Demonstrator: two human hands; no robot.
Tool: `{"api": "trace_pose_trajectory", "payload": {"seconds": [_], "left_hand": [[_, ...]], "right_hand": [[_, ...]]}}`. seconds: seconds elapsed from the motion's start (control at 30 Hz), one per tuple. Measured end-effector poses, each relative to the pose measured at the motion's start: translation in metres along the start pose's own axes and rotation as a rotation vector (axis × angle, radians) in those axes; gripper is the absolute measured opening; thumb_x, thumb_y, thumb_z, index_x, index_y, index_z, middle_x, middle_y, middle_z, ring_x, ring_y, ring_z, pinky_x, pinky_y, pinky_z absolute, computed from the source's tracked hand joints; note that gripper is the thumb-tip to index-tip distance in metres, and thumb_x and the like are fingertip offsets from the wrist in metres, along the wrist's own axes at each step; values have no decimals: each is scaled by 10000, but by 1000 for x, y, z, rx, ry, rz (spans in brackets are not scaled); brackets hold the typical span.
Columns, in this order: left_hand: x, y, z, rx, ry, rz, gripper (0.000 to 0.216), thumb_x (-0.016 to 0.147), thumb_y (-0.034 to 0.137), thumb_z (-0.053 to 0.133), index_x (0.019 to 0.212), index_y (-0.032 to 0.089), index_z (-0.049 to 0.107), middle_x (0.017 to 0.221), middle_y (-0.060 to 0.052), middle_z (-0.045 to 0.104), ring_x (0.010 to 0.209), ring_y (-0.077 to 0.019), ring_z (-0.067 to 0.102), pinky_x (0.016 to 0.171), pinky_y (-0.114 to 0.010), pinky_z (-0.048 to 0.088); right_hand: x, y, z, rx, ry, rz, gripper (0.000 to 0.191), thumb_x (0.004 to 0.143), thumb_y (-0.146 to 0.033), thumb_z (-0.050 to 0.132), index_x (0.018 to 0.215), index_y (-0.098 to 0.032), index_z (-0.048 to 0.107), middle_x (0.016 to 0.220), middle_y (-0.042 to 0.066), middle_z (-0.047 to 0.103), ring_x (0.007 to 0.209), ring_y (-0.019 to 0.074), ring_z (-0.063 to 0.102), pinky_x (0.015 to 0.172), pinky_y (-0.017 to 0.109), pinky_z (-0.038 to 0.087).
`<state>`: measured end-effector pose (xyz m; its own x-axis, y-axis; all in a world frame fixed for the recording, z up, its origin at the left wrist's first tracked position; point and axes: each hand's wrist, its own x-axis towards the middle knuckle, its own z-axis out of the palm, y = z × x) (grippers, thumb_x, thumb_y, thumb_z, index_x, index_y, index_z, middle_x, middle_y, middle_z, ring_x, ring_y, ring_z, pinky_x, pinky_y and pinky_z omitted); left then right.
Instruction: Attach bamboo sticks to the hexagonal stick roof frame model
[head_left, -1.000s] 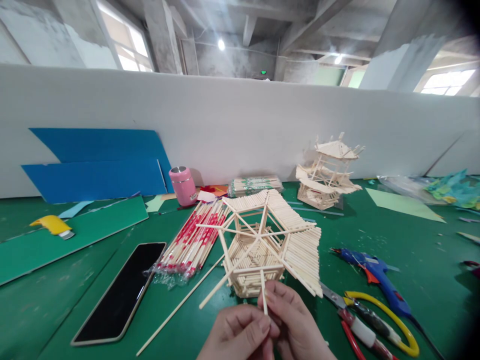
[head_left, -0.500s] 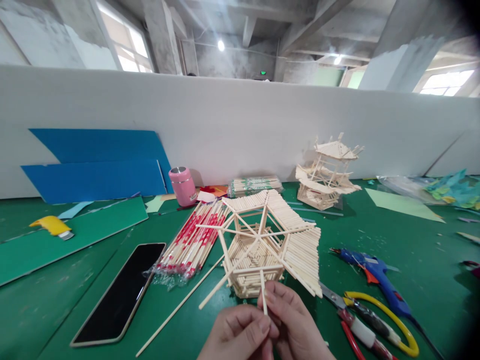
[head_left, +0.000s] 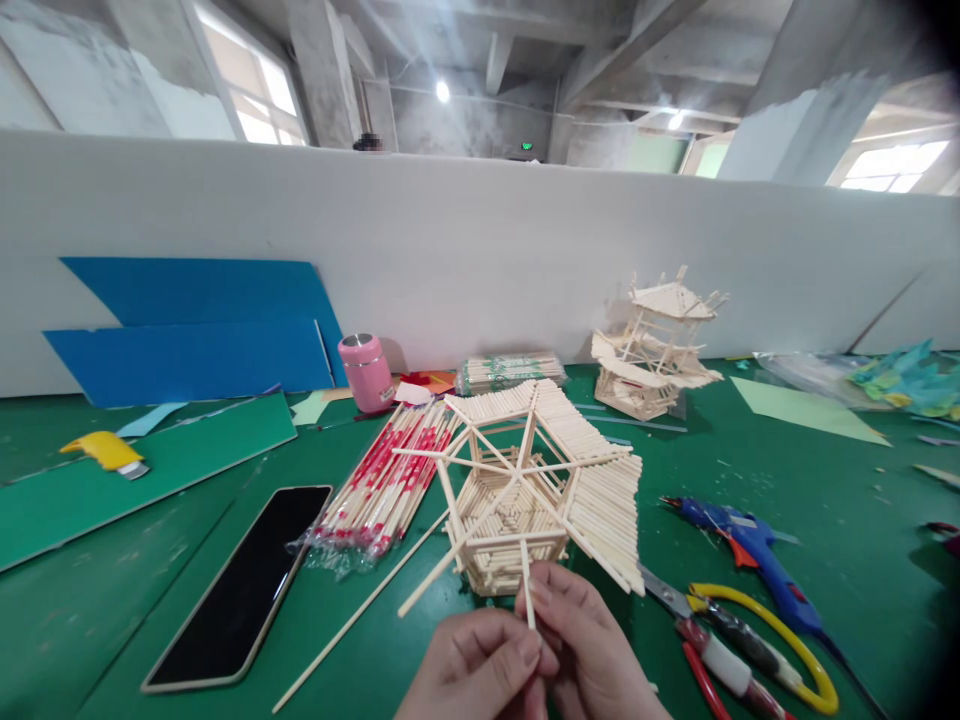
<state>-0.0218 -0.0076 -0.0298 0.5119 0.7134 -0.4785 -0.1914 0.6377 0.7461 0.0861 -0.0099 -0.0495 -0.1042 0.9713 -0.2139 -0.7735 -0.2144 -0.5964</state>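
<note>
Model (head_left: 517, 472) on the table (head_left: 757, 440) just beyond left hand (head_left: 484, 660) and right hand (head_left: 581, 625), both pinched on one stick (head_left: 527, 580) by its front edge, contact unclear – looks about half roofed: three eave bays (head_left: 606, 505) slatted, three at left and front just bare ribs (head_left: 426, 586)

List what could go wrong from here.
1. The left hand and right hand pinch a thin stick at the near edge of the stick model; too much force might snap the stick or shift the model.
2. The scissors point at the model's right side, close by; a bump could drive them into it.
3. The glue gun points toward the model; if hot, it might burn a passing hand.
</note>
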Motion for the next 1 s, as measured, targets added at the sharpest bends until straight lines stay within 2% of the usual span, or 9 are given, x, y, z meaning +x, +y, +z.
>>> {"api": "trace_pose_trajectory", "payload": {"seconds": [0.27, 0.43, 0.6, 0.9, 1.0], "left_hand": [[-2, 1, 2, -13, -21, 12, 373, 495, 513, 739, 565, 155, 663, 379, 22, 578, 338, -45, 400, 386, -192, 174], [-4, 3, 4, -14, -4, 67, 343, 550, 481, 728, 577, 145, 664, 383, 16, 581, 338, -43, 385, 399, -197, 168], [-2, 1, 2, -5, -44, 50, 367, 517, 503, 735, 563, 147, 657, 374, 17, 574, 340, -49, 392, 401, -199, 181], [-4, 2, 4, -13, -1, 75, 346, 544, 475, 735, 572, 139, 655, 384, 20, 572, 345, -40, 383, 412, -195, 177], [-2, 2, 2, 24, -20, 57, 388, 510, 517, 730, 556, 141, 647, 364, 14, 569, 328, -50, 382, 396, -204, 178]], "right_hand": [[-2, -2, 1, -7, -1, 3, 268, 578, -317, 766, 554, -128, 577, 427, -72, 480, 321, 13, 361, 328, 116, 260], [-4, -3, 2, -12, 2, 10, 246, 599, -306, 759, 589, -125, 592, 451, -64, 492, 330, 11, 368, 335, 115, 269], [-4, -4, 2, -10, 4, 9, 260, 585, -310, 768, 582, -125, 584, 462, -62, 497, 334, 11, 367, 336, 115, 274], [-4, -4, 3, -4, 5, 6, 244, 587, -297, 767, 580, -126, 594, 465, -57, 514, 337, 15, 386, 336, 115, 288], [-4, -5, 3, 0, 4, 7, 245, 586, -296, 769, 575, -126, 594, 453, -61, 505, 334, 14, 384, 337, 113, 288]]}}
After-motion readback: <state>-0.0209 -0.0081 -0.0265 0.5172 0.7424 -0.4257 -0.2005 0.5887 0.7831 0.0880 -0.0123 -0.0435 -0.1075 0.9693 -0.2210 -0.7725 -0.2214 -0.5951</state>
